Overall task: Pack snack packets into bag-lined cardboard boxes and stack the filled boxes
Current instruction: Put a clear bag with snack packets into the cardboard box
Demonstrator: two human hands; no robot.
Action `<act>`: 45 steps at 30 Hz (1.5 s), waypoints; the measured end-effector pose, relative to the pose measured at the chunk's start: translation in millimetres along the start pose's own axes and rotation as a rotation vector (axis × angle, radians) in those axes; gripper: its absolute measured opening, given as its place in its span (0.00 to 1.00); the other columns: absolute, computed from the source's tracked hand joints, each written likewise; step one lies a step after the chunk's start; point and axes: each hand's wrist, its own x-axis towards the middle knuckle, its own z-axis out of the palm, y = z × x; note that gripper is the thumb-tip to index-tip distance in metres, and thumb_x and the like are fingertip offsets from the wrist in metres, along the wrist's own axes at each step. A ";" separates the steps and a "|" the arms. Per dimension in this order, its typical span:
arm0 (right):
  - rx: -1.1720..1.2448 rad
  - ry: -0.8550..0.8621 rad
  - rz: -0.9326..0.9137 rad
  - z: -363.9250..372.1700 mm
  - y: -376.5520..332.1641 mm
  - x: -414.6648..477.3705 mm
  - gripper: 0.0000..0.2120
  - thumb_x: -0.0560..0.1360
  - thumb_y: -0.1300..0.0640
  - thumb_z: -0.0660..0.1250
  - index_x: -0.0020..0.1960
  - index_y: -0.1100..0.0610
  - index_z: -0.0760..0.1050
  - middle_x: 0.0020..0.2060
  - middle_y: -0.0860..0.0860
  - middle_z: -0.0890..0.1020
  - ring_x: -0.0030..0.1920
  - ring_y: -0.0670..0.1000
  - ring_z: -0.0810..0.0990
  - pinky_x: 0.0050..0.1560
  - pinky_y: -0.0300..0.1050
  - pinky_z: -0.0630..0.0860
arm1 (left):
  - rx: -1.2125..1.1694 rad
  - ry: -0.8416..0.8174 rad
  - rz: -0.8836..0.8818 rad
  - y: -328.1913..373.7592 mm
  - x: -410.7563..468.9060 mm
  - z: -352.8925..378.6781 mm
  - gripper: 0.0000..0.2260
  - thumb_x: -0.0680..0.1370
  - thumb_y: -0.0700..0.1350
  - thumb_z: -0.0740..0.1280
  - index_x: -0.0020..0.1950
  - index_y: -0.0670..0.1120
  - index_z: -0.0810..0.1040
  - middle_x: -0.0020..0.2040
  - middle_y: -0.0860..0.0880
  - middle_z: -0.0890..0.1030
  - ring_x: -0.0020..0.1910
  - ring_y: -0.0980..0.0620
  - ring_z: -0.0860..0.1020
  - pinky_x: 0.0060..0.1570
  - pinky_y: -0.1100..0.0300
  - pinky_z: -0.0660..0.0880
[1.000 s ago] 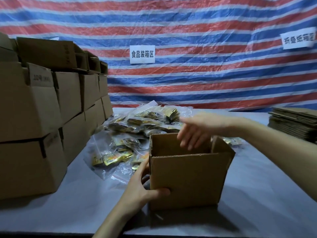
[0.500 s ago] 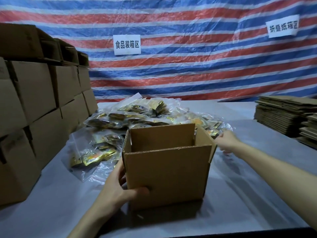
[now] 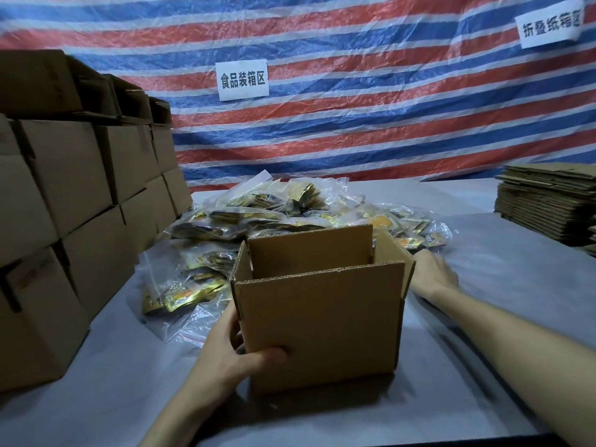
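Observation:
An open brown cardboard box [image 3: 322,321] stands upright on the grey table [image 3: 503,304], its flaps up and no bag lining visible inside. My left hand [image 3: 225,356] grips the box's lower left corner, thumb across the front face. Beside the right flap, my right hand [image 3: 435,275] lies low over the table with fingers stretched toward the box, and the flap hides the tips. Just behind the box and to its left spreads a heap of clear bags with gold snack packets [image 3: 274,211].
Closed cardboard boxes [image 3: 74,175] are stacked in rows along the left side. Flattened cartons [image 3: 548,204] are piled at the far right. A striped tarp [image 3: 371,124] with paper signs hangs behind the table.
My right hand left the top of the box, swung out to its right side and dropped to table height beside the flap. The left hand kept its grip.

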 end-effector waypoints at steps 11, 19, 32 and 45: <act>-0.432 0.127 -0.355 -39.2 8.8 1.3 0.09 0.78 0.64 0.60 0.54 0.58 0.77 0.53 0.57 0.80 0.55 0.59 0.78 0.47 0.51 0.75 | -0.066 -0.006 0.011 2.0 0.1 2.2 0.37 0.55 0.49 0.83 0.63 0.50 0.78 0.55 0.49 0.86 0.53 0.52 0.85 0.47 0.64 0.80; -0.585 0.242 -0.444 -91.4 -4.7 -4.2 0.10 0.81 0.59 0.61 0.60 0.55 0.77 0.53 0.53 0.74 0.58 0.56 0.75 0.48 0.48 0.71 | -0.062 -0.004 0.029 6.6 -0.1 2.1 0.38 0.57 0.50 0.82 0.66 0.49 0.76 0.56 0.51 0.86 0.53 0.53 0.84 0.48 0.65 0.79; 0.165 0.046 -0.259 -168.0 -34.0 -18.4 0.12 0.79 0.58 0.58 0.42 0.62 0.75 0.38 0.55 0.84 0.36 0.55 0.85 0.37 0.52 0.83 | -0.078 -0.004 0.025 12.2 -1.6 4.6 0.41 0.56 0.52 0.81 0.68 0.48 0.76 0.56 0.52 0.85 0.54 0.54 0.84 0.49 0.65 0.79; 0.027 -0.286 -0.136 -195.6 -42.1 -29.5 0.06 0.74 0.66 0.68 0.42 0.67 0.83 0.32 0.57 0.83 0.32 0.53 0.83 0.31 0.43 0.80 | -0.090 0.003 0.033 18.1 -4.0 6.0 0.43 0.55 0.51 0.81 0.69 0.47 0.74 0.56 0.53 0.85 0.53 0.56 0.84 0.48 0.67 0.78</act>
